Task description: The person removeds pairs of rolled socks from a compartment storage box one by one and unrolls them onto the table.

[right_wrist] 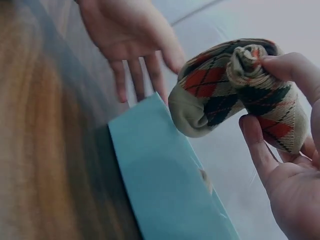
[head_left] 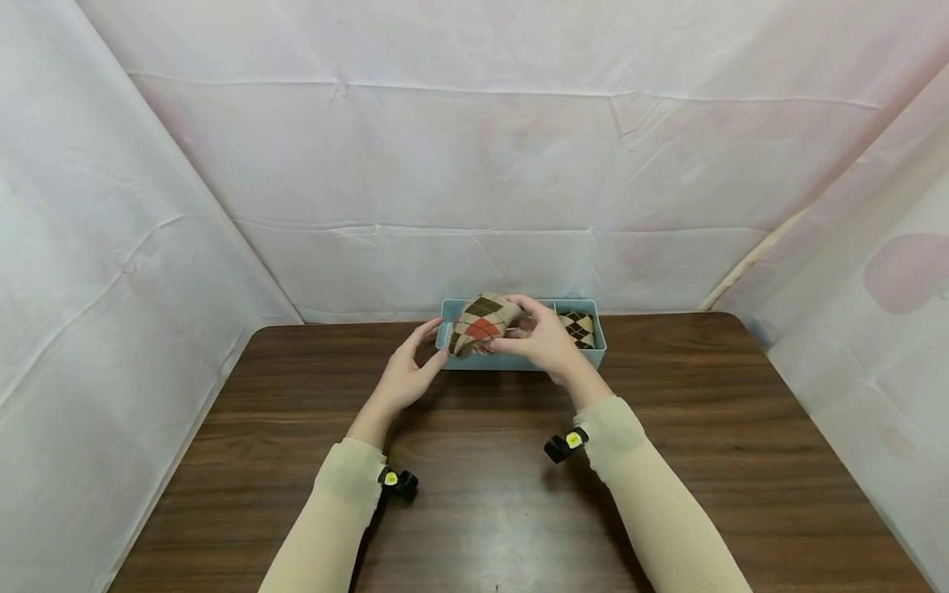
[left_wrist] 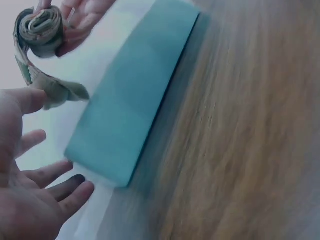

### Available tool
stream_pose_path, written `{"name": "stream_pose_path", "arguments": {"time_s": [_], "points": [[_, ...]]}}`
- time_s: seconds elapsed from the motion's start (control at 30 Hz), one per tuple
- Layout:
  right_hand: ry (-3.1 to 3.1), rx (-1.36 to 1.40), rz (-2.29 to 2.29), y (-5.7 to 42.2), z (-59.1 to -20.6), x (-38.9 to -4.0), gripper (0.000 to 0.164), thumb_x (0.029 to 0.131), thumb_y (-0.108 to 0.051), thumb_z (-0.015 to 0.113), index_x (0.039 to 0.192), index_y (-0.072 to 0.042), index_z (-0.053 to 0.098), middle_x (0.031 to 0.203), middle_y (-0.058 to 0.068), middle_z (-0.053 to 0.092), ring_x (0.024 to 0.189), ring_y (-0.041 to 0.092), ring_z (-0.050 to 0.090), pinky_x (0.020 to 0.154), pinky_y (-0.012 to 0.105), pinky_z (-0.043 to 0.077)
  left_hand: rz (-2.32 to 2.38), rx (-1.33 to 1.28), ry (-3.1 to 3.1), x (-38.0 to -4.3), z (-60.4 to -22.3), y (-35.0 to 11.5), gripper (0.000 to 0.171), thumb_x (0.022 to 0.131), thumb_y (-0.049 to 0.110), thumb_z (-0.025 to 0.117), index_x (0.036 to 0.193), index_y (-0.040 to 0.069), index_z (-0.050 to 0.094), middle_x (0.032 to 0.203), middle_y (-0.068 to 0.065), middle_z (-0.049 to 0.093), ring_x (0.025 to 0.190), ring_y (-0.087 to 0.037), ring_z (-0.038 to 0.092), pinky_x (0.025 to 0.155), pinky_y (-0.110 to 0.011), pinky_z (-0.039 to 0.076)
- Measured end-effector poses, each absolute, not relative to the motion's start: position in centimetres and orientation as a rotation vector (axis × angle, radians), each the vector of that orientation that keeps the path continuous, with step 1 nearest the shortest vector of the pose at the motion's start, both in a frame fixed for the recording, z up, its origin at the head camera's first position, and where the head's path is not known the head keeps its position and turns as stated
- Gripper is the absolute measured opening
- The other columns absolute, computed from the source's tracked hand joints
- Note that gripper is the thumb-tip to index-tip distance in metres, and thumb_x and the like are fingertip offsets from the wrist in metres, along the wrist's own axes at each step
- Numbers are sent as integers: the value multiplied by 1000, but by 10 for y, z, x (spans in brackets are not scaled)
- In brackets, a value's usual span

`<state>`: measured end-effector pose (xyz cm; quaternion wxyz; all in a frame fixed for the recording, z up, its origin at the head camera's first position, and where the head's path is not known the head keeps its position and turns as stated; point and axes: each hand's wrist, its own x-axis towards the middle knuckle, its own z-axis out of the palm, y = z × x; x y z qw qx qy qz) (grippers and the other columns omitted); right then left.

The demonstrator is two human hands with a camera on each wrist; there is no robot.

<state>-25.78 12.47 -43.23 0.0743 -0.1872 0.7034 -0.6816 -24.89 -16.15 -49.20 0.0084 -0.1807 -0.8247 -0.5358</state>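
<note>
A beige argyle sock [head_left: 483,321] with orange and dark green diamonds is partly rolled up, its loose end hanging toward the left. My right hand [head_left: 544,339] holds the rolled part between thumb and fingers [right_wrist: 257,145], above a light blue box [head_left: 489,363]. Fingers spread, my left hand [head_left: 408,371] is at the box's left end, its thumb close to the sock's loose end [left_wrist: 62,92]. Whether the thumb touches the cloth I cannot tell. Another argyle sock [head_left: 577,329], dark brown and cream, lies in the box's right compartment. The sock and right hand hide much of the box's inside.
The box stands at the back edge of a dark wooden table [head_left: 474,478]. Right behind it hangs a pale cloth [head_left: 474,165], with more cloth along both sides. Each wrist carries a small black camera [head_left: 404,486].
</note>
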Motion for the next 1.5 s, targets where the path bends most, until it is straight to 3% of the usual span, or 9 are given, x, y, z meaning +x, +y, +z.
{"name": "stream_pose_path", "arguments": {"time_s": [0.2, 0.4, 0.67, 0.77, 0.97, 1.07, 1.3, 1.5], "points": [[2023, -518, -2129, 139, -440, -229, 74, 88, 6, 86, 154, -5, 54, 137, 19, 65, 117, 27, 73, 94, 38, 63, -1567, -701, -2465, -229, -483, -148, 63, 110, 21, 69, 168, 26, 45, 168, -4, 47, 152, -34, 46, 116, -63, 45], [1994, -538, -2130, 147, -443, -203, 73, 89, 6, 85, 154, -2, 52, 137, 21, 65, 116, 27, 75, 92, 40, 64, -1744, -961, -2286, -206, -483, -133, 71, 107, 3, 67, 171, 18, 37, 164, -14, 53, 143, -39, 57, 107, -65, 52], [2031, -486, -2033, 143, -442, -172, 70, 91, -3, 89, 152, -1, 55, 131, 20, 68, 113, 27, 75, 90, 36, 64, -1829, -1039, -2427, -173, -481, -126, 82, 105, 10, 75, 173, 28, 32, 162, -7, 53, 132, -27, 66, 104, -46, 58], [2029, -440, -1977, 138, -444, -163, 67, 91, -8, 90, 148, -3, 57, 129, 18, 71, 112, 28, 76, 91, 35, 63, -1852, -1035, -2463, -159, -484, -129, 81, 105, 13, 76, 173, 29, 35, 160, -5, 52, 136, -28, 63, 104, -42, 59], [2008, -405, -1866, 127, -440, -149, 69, 91, -16, 93, 148, -2, 57, 128, 15, 74, 115, 28, 76, 95, 35, 61, -1928, -990, -2504, -137, -488, -141, 74, 106, 11, 75, 170, 24, 42, 146, -9, 54, 136, -31, 61, 99, -37, 61], [2002, -389, -1821, 128, -435, -143, 74, 90, -16, 93, 149, 0, 53, 128, 18, 72, 114, 30, 76, 94, 37, 62, -1919, -996, -2520, -134, -487, -143, 68, 107, 11, 73, 169, 21, 45, 150, -10, 60, 136, -28, 62, 103, -37, 59], [2063, -490, -1761, 129, -441, -136, 90, 88, -3, 92, 161, -12, 39, 143, 25, 58, 107, 33, 77, 89, 39, 65, -1977, -926, -2539, -135, -490, -143, 51, 111, 10, 66, 160, 19, 58, 152, -6, 65, 131, -18, 65, 99, -31, 58], [2342, -700, -1595, 127, -446, -137, 77, 84, -8, 96, 149, -22, 58, 137, 18, 59, 103, 23, 73, 84, 36, 65, -2023, -918, -2551, -136, -492, -143, 47, 111, 13, 66, 158, 16, 60, 153, -7, 65, 135, -19, 63, 102, -31, 56]]}}
